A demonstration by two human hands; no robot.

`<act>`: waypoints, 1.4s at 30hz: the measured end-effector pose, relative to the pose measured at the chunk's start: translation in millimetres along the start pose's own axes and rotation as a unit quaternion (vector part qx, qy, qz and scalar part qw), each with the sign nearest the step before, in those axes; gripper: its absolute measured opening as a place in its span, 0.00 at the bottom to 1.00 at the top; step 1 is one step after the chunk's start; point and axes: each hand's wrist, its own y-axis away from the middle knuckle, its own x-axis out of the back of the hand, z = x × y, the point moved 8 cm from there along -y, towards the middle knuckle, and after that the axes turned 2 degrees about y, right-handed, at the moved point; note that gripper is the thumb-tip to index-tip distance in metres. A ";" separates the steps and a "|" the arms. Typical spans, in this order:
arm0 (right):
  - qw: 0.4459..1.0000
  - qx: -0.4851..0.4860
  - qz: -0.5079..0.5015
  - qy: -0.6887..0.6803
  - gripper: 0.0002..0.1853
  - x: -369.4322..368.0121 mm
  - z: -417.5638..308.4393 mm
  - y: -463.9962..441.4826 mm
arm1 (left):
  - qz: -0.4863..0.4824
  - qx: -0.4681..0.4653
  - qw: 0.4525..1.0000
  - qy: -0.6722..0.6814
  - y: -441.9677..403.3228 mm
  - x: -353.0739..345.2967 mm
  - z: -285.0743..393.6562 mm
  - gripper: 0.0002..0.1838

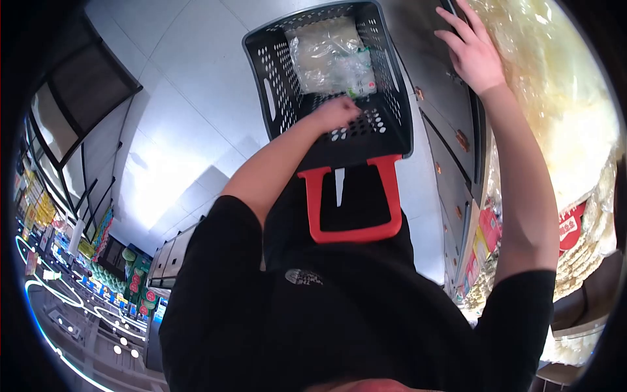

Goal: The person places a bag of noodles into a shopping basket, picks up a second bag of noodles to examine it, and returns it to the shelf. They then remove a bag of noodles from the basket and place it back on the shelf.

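Observation:
A dark perforated basket (264,98) with a red handle (316,202) stands on the floor in front of my body. Clear plastic packages (326,55) lie at its far end. My left hand (338,114) is over the near part of the basket, just short of the packages, with its fingers curled; motion blur hides whether anything is in it. My right hand (475,55) is raised at the upper right, fingers spread, beside a large clear plastic bag (555,85) with pale yellowish contents. Nothing shows in its grip.
Grey drawer-like panels (450,170) run along the right, below the bagged goods. A red tag (570,227) sits among the goods at the right. Pale floor tiles (189,85) stretch to the left, with store shelves (98,261) beyond.

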 end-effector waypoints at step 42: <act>0.993 0.042 0.041 0.100 0.19 -16.0 -1.7 2.1 | 0.191 -0.072 0.951 -0.234 -176.5 140.9 -114.8 0.21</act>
